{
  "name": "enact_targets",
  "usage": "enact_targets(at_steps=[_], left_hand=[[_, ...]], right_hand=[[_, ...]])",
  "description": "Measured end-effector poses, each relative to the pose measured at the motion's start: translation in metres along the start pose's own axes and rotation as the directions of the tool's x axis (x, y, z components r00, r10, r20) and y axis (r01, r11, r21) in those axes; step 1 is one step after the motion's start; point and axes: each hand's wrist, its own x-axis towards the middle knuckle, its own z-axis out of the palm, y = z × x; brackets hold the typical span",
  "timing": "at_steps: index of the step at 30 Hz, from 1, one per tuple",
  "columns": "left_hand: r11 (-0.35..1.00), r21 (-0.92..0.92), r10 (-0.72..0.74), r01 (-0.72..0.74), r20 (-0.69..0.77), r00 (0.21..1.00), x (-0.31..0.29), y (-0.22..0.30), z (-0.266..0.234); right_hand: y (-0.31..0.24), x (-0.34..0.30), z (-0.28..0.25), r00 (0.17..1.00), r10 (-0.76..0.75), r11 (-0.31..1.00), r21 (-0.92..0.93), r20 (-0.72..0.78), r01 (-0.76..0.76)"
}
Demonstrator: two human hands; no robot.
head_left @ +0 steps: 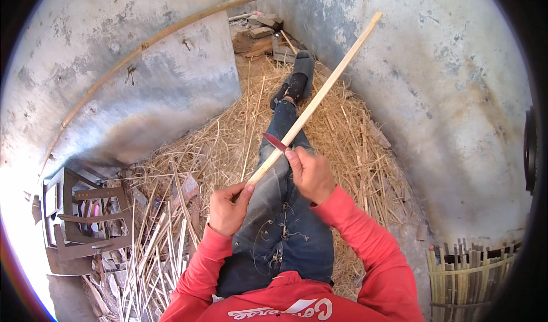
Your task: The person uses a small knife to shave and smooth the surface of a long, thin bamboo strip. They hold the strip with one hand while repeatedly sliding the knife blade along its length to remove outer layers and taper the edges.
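A long pale strip of split wood or bamboo [319,104] slants up and away to the right above my outstretched legs [268,208]. My left hand [229,206] grips its near end between thumb and fingers. In my right hand [311,173] is a knife [275,142], its narrow reddish blade lying across the strip a short way beyond my left hand. The knife's handle is hidden in my closed fingers. My right thumb presses close to the strip and the blade.
Straw and shavings [354,145] cover the floor around my legs. Loose pale strips [154,259] lie at the left beside a dark broken frame [94,216]. A long pole [171,31] bends along the walls. A slatted basket [471,276] stands at the lower right, bricks [261,32] at the far end.
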Motion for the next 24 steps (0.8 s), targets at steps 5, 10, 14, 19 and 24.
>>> enact_targets(at_steps=[5, 10, 14, 19, 24], left_hand=[[1.000, 0.023, -0.004, 0.004, 0.024, 1.000, -0.011, 0.011, 0.002], [0.999, -0.008, 0.040, -0.040, -0.004, 0.999, -0.009, 0.009, 0.010], [0.997, -0.034, 0.076, -0.074, 0.034, 0.997, -0.002, 0.014, 0.025], [0.994, -0.105, 0.050, -0.044, 0.055, 0.997, 0.001, 0.019, 0.023], [0.992, -0.099, 0.083, -0.078, 0.052, 0.995, -0.004, 0.021, 0.029]], right_hand=[[0.007, 0.006, -0.021, 0.986, 0.153, 0.987, 0.064, -0.065, -0.149], [-0.008, -0.014, -0.019, 0.999, 0.029, 0.997, 0.073, 0.015, -0.030], [-0.005, -0.025, -0.014, 0.999, 0.019, 0.987, 0.158, -0.037, -0.013], [-0.009, -0.022, -0.021, 0.992, 0.117, 0.962, 0.252, -0.050, -0.101], [0.011, -0.002, -0.047, 0.954, 0.278, 0.877, 0.435, -0.109, -0.206]])
